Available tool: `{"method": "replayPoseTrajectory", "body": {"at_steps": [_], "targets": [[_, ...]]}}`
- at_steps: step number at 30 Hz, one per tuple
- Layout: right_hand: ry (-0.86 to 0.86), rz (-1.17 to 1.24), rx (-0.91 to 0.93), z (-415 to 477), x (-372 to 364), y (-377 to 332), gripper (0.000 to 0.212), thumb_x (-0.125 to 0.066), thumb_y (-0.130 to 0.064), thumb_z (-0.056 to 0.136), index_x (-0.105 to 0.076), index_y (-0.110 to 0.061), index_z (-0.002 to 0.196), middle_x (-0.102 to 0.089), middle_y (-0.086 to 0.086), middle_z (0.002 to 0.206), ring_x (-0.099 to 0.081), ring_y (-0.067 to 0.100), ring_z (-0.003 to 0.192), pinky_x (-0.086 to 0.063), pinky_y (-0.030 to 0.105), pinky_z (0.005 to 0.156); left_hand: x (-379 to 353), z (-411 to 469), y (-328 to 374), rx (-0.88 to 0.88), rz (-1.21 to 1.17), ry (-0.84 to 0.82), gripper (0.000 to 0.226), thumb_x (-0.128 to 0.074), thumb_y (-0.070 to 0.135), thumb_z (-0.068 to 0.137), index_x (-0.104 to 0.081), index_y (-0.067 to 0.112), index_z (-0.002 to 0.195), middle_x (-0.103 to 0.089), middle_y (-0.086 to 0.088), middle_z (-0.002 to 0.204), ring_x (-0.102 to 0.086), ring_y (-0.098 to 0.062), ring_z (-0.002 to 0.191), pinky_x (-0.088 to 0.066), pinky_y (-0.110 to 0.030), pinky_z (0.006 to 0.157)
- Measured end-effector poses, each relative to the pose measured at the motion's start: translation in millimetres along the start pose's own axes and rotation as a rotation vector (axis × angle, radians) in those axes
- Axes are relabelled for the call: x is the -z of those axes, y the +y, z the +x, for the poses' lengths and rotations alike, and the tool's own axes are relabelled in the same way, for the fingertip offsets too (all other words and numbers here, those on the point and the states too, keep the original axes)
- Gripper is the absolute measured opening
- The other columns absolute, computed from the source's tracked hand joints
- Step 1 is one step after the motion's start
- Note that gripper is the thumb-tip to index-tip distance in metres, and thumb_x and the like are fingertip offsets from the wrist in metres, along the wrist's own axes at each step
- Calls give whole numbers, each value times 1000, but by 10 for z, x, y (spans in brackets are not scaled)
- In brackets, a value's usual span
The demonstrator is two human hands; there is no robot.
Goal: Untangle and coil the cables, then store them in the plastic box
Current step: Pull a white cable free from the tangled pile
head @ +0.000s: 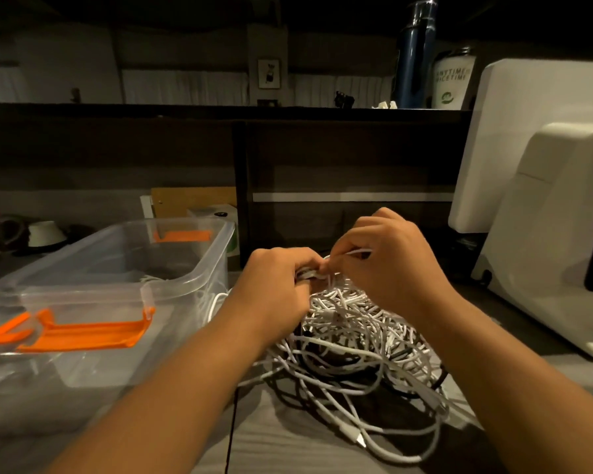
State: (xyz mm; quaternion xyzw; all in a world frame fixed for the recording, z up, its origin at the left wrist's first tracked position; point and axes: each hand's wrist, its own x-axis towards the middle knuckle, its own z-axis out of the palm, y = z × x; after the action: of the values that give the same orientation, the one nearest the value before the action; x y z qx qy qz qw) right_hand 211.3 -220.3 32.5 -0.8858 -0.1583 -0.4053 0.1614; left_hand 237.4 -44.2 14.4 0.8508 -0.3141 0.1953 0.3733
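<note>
Nearest the camera, a grey wood-grain table top (288, 449) runs to the lower edge, with bare surface in front of the cables. On it sits the tangled heap of white cables (356, 336), thin, round and rubbery, looped over each other, with a few dark leads buried underneath. One loose plug end (359, 440) pokes out at the front.

To the left lies a clear plastic lid (31, 374), flat and glossy. Just behind it is the clear plastic box (199, 254), a rectangle with rounded corners, an orange plastic latch (89, 331) hanging off its near end and another at the far end. A few white strands show faintly through its walls. The box stands just beside the heap.

Both forearms reach in over the heap's far top. The left hand (281, 282) has its fingers curled tight, knuckles up. The right hand (391, 265) pinches with thumb and bent fingers. Between them they grip one white strand (353, 252), lifted just clear of the heap, hands almost touching.

On the right, a white smooth-plastic monitor back and stand (534, 206) crowds that side. Behind the hands rises a dark partition (356, 159). On its top ledge stand a dark blue bottle (415, 59) and a white printed cup (452, 80).
</note>
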Motion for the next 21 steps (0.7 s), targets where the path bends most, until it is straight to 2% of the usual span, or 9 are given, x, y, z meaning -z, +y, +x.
{"method": "replayPoseTrajectory", "body": {"at_steps": [2, 3, 7, 10, 12, 14, 17, 19, 21], "targets": [[-77, 240, -176, 4, 31, -15, 35, -70, -62, 66, -77, -30, 77, -68, -12, 78, -62, 10, 78, -56, 35, 67, 11, -2, -52, 1, -80, 21, 37, -67, -1, 87, -77, 29, 105, -74, 6, 88, -69, -11, 77, -60, -38, 71], [-123, 360, -254, 9, 34, -17, 34, -71, -61, 64, -77, -30, 76, -70, -9, 76, -64, 9, 73, -56, 34, 65, 21, -10, -77, 3, -98, 27, 35, -69, 1, 88, -76, 29, 107, -74, 6, 89, -69, -11, 77, -60, -40, 70], [-275, 632, -399, 33, 64, 10, 26, -79, -47, 67, -81, -22, 75, -62, 6, 58, -45, 9, 48, -34, 21, 46, 45, -34, -110, -19, -129, 11, 34, -73, 2, 87, -75, 28, 108, -74, 9, 91, -69, -7, 82, -60, -34, 75], [-324, 720, -465, 45, 82, 72, 40, -80, -54, 61, -82, -18, 78, -68, 22, 73, -53, 18, 60, -40, 27, 60, 56, -44, -97, -29, -211, 17, 35, -73, 0, 86, -75, 29, 104, -73, 11, 91, -69, -1, 85, -58, -21, 74], [-372, 795, -533, 35, 61, 119, 47, -81, -58, 62, -81, -15, 79, -66, 29, 80, -52, 27, 67, -40, 30, 62, 45, -43, -91, -27, -302, 25, 35, -75, -2, 86, -75, 31, 99, -74, 10, 90, -70, -1, 85, -57, -19, 74], [-442, 873, -601, 31, 41, 151, 49, -84, -58, 65, -80, -11, 80, -57, 22, 77, -42, 28, 63, -29, 29, 55, 28, -46, -77, -9, -380, 27, 34, -77, -1, 85, -74, 31, 96, -75, 7, 89, -72, -5, 86, -59, -22, 76], [-537, 1022, -685, 30, 55, 154, 41, -80, -49, 68, -77, -9, 75, -46, 11, 67, -32, 15, 52, -19, 25, 47, -1, -36, -41, 24, -520, 17, 29, -76, -4, 83, -75, 23, 94, -77, 1, 89, -74, -11, 87, -59, -23, 76], [-537, 1155, -771, 39, 47, 128, 31, -76, -41, 74, -71, -12, 66, -44, 2, 64, -30, 8, 51, -18, 20, 45, -16, -32, -8, 41, -631, 21, 24, -76, -5, 83, -75, 16, 94, -77, -4, 89, -75, -15, 86, -58, -23, 75], [-486, 1291, -874, 42, 6, 111, 26, -70, -32, 88, -66, -12, 72, -45, -1, 63, -32, 5, 52, -22, 16, 44, -39, -29, 20, 76, -735, 39, 20, -75, -4, 83, -75, 12, 95, -77, -7, 89, -74, -16, 83, -57, -22, 73]]}}
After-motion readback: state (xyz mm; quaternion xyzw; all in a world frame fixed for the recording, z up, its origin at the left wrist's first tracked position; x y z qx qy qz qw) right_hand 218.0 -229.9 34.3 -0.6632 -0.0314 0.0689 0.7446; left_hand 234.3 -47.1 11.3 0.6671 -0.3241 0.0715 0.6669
